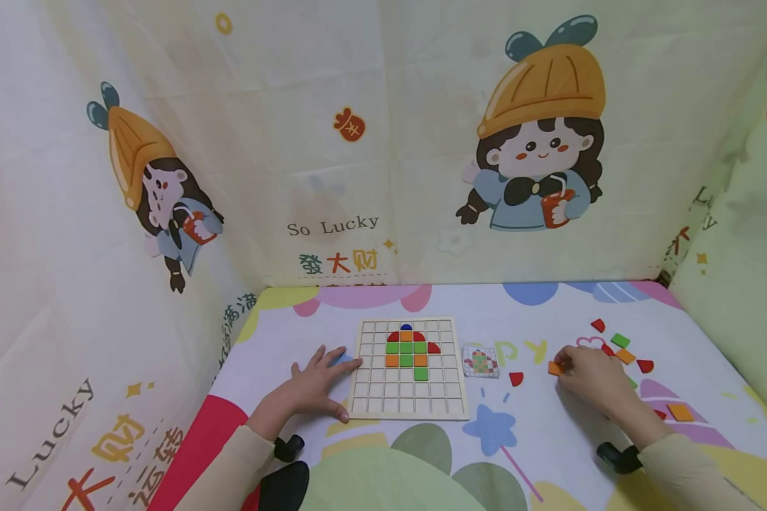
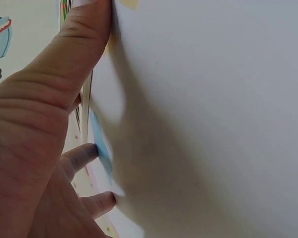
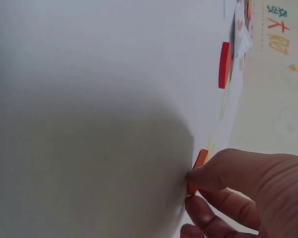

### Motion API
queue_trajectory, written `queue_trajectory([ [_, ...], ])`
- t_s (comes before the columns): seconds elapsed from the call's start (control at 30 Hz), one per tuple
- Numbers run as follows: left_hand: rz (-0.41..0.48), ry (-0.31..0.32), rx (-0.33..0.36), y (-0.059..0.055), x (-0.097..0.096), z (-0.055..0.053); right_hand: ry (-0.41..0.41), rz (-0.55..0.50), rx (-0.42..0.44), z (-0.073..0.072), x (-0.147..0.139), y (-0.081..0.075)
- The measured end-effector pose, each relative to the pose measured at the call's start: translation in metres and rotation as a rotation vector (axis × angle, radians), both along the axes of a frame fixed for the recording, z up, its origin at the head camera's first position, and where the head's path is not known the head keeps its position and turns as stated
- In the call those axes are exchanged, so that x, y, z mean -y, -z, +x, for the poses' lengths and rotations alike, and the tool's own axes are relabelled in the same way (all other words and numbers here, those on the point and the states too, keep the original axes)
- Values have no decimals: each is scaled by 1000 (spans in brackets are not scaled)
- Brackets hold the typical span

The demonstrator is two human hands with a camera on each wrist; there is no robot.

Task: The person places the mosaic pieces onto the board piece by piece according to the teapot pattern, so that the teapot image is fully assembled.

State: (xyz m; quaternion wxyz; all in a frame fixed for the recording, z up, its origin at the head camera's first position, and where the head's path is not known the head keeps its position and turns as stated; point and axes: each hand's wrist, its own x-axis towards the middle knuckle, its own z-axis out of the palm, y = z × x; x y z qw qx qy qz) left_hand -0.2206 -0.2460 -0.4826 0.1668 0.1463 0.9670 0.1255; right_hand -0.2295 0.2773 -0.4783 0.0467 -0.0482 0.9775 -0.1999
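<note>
Fingers spread, my left hand (image 1: 313, 387) lies at the left edge of a square grid board (image 1: 377, 401), with thumb and a fingertip at that edge. On the board, green, orange, red and blue tiles form a pattern in the upper middle cells. To the right, my right hand (image 1: 591, 376) pinches an orange square tile (image 1: 554, 369) between thumb and fingers, low over the table; the right wrist view shows the thumb (image 3: 208, 177) across it. A small pattern card (image 1: 481, 362) lies against the board's right side. Between card and right hand is a red quarter-round tile (image 1: 516, 379).
Loose tiles lie around the right hand, among them a green tile (image 1: 621, 341), a red tile (image 1: 645, 366) and an orange tile (image 1: 680, 412); some are partly hidden by the hand. Printed cloth walls (image 1: 422, 241) enclose the patterned table at the back and sides.
</note>
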Motion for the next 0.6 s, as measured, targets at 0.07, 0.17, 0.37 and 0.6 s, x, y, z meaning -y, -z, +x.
queue_trajectory([
  [0.07,-2,-1,-1,0,0,0,0,-1,4,-2,2,2],
  [0.17,-4,-2,-4,1,0,0,2,3,7,-5,5,3],
  [0.37,6,-3,-5,3,0,0,-20,-20,17,-11,12,3],
  [0.6,3,-3,-8,5,0,-1,-11,-91,88,-19,15,3],
])
